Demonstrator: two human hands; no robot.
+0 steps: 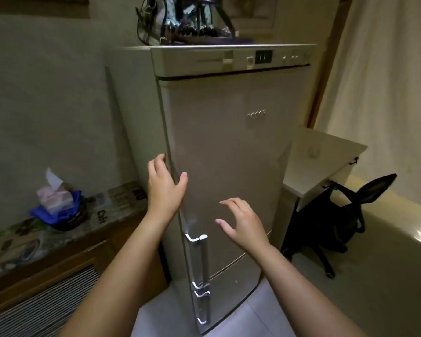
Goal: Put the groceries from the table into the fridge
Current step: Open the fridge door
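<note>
A tall grey fridge [229, 154] stands in the middle of the frame with its door shut. Green lights near its top [263, 56] read "11". The badge [256, 114] on the door is too blurry to read. The left hand [164, 184] is open, with its fingers at the door's left edge. The right hand [243, 222] is open and empty, just in front of the door. At the lower left, a counter [102, 212] shows the word "Cafe". No groceries are in view.
</note>
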